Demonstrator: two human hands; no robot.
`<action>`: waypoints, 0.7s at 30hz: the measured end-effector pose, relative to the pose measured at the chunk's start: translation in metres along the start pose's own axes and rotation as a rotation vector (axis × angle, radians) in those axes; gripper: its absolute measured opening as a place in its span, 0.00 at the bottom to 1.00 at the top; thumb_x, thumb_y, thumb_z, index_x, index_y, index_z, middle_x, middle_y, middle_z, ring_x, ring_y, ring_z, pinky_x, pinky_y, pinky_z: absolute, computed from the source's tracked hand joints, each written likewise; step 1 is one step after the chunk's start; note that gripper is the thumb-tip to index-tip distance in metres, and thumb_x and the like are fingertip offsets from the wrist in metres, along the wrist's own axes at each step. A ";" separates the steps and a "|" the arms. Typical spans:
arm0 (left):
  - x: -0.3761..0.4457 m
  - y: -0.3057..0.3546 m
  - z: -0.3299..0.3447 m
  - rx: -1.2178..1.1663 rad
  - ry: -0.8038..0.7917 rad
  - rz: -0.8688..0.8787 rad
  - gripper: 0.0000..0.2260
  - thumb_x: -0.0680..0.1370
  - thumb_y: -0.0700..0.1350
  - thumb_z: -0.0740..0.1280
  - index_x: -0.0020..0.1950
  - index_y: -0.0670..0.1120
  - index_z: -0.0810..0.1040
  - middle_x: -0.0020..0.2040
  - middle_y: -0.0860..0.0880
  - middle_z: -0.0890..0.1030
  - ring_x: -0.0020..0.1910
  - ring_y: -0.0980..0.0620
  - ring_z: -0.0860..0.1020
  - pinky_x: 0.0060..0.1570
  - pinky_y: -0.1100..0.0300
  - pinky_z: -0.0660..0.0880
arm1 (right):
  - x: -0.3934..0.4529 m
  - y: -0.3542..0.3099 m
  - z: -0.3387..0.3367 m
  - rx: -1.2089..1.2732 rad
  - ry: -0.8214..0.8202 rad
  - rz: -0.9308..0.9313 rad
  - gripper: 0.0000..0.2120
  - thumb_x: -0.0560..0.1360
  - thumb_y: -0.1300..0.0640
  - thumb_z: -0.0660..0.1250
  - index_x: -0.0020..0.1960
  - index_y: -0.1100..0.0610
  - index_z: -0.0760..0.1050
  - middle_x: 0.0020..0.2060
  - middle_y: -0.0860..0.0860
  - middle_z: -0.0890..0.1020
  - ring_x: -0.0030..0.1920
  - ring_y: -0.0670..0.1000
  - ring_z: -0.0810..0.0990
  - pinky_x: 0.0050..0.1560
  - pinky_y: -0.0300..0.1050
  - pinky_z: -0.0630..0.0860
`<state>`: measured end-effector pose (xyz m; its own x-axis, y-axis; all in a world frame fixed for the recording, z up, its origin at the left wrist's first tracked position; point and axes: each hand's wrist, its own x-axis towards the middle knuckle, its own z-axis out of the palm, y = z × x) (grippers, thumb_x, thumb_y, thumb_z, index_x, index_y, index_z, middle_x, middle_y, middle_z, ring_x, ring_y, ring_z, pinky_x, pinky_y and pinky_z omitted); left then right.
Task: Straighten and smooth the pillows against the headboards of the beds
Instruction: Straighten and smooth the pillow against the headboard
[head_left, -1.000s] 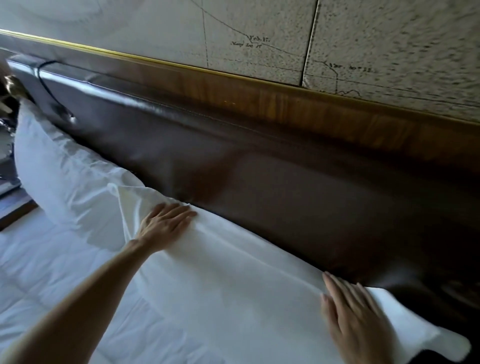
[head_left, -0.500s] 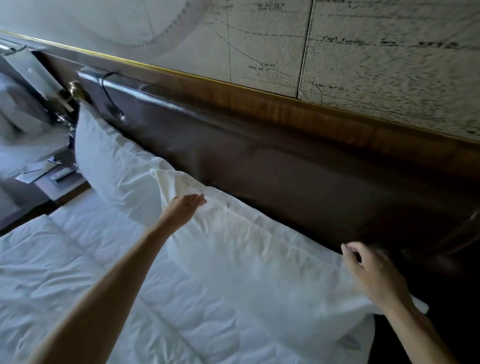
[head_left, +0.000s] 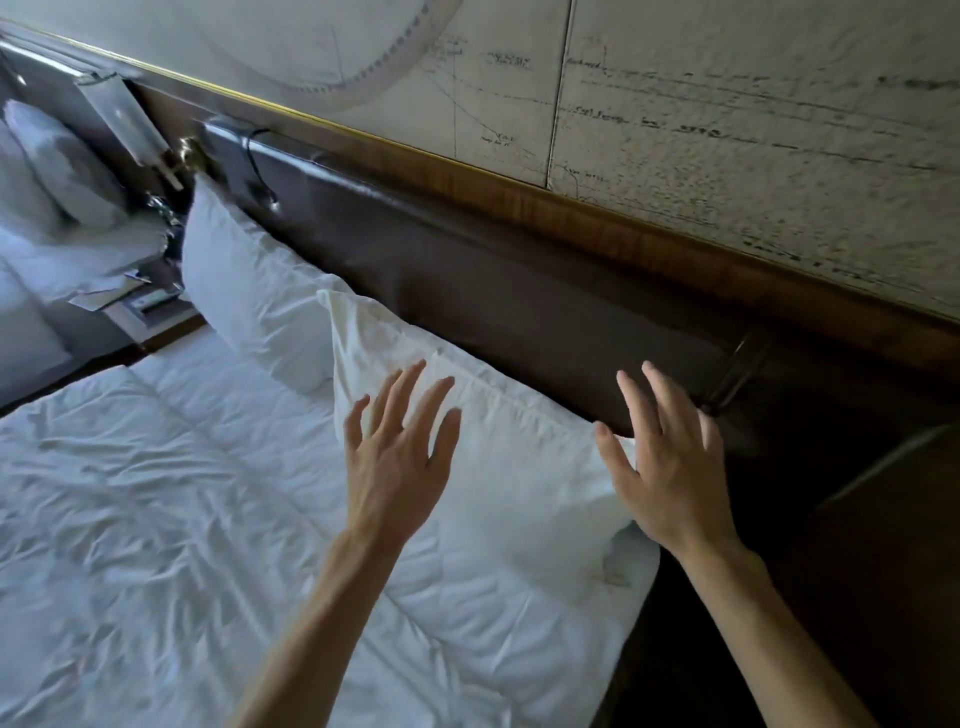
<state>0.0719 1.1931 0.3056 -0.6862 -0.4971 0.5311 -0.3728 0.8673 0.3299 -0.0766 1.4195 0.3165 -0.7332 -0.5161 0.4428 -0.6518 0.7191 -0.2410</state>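
A white pillow (head_left: 519, 467) leans against the dark leather headboard (head_left: 545, 312) at the bed's right end. A second white pillow (head_left: 249, 296) stands to its left, also against the headboard. My left hand (head_left: 400, 457) hovers over the near pillow's face, fingers spread, holding nothing. My right hand (head_left: 670, 457) is spread over that pillow's right edge, where it meets the headboard, and holds nothing. On the other bed at far left, two more pillows (head_left: 47, 166) lean on their headboard.
A rumpled white duvet (head_left: 156, 519) covers the bed. A nightstand (head_left: 140, 306) with papers sits between the beds, under a wall lamp (head_left: 124, 119). A thin reading light (head_left: 260, 176) hangs on the headboard. Dark floor and furniture lie to the right.
Both hands have come off the near pillow's top edge and opened with spread fingers. The view has pulled back and swung left, showing the other bed.
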 end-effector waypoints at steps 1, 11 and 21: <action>-0.013 0.007 -0.007 0.021 0.002 -0.001 0.18 0.84 0.57 0.55 0.72 0.57 0.73 0.77 0.51 0.69 0.76 0.49 0.65 0.73 0.44 0.61 | -0.013 0.000 -0.005 -0.012 -0.001 -0.009 0.29 0.81 0.40 0.55 0.77 0.51 0.62 0.79 0.53 0.62 0.77 0.54 0.63 0.70 0.64 0.65; -0.146 0.056 -0.032 0.101 -0.109 -0.079 0.23 0.83 0.60 0.51 0.79 0.60 0.61 0.83 0.51 0.54 0.82 0.46 0.51 0.76 0.34 0.50 | -0.128 0.014 -0.033 -0.014 -0.179 -0.006 0.33 0.80 0.36 0.52 0.81 0.48 0.53 0.82 0.52 0.50 0.81 0.55 0.47 0.75 0.72 0.51; -0.222 0.096 -0.038 0.072 -0.188 -0.217 0.23 0.83 0.62 0.50 0.79 0.62 0.58 0.83 0.54 0.51 0.82 0.50 0.48 0.76 0.33 0.51 | -0.182 0.027 -0.051 0.017 -0.271 0.020 0.32 0.79 0.35 0.51 0.80 0.46 0.54 0.82 0.49 0.53 0.81 0.52 0.50 0.76 0.68 0.52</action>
<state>0.2127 1.3858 0.2492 -0.6869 -0.6628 0.2981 -0.5623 0.7446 0.3597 0.0496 1.5566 0.2733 -0.7697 -0.6092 0.1906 -0.6380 0.7237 -0.2631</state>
